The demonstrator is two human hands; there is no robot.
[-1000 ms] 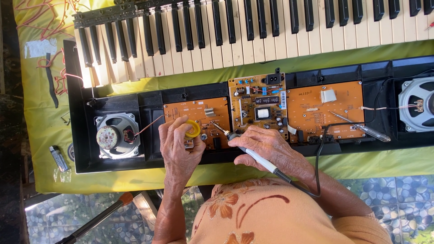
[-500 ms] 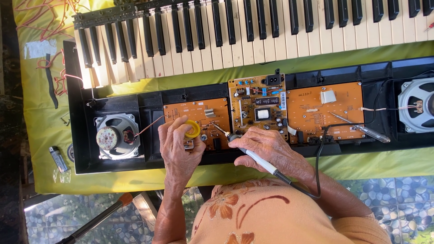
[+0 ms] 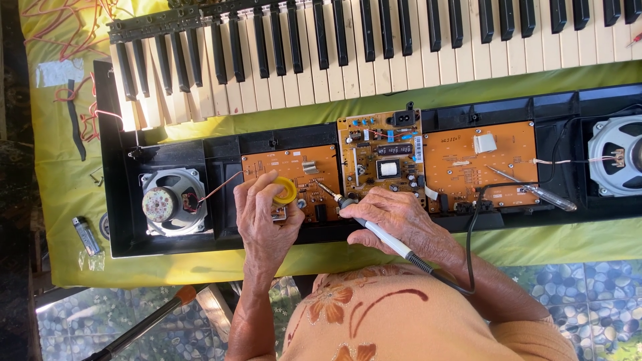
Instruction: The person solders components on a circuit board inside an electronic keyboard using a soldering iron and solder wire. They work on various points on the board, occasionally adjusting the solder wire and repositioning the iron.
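Right hand [image 3: 394, 217] clamped on soldering iron [image 3: 374, 230], tip over orange circuit board [image 3: 294, 167] near front edge of tabletop [image 3: 60, 187]; left hand [image 3: 264, 217] pinching yellow solder spool [image 3: 285, 190] — could slip; might scorch fingers or bridge nearby joints.

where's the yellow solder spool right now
The yellow solder spool is left of centre in the head view, held in the left hand over the left orange circuit board.

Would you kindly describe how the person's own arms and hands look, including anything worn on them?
Both hands, the left hand and the right hand, are bare: no gloves, and no rings or watch visible. The forearms are uncovered too. The person wears an orange top with a floral pattern; no sleeve cuffs show.
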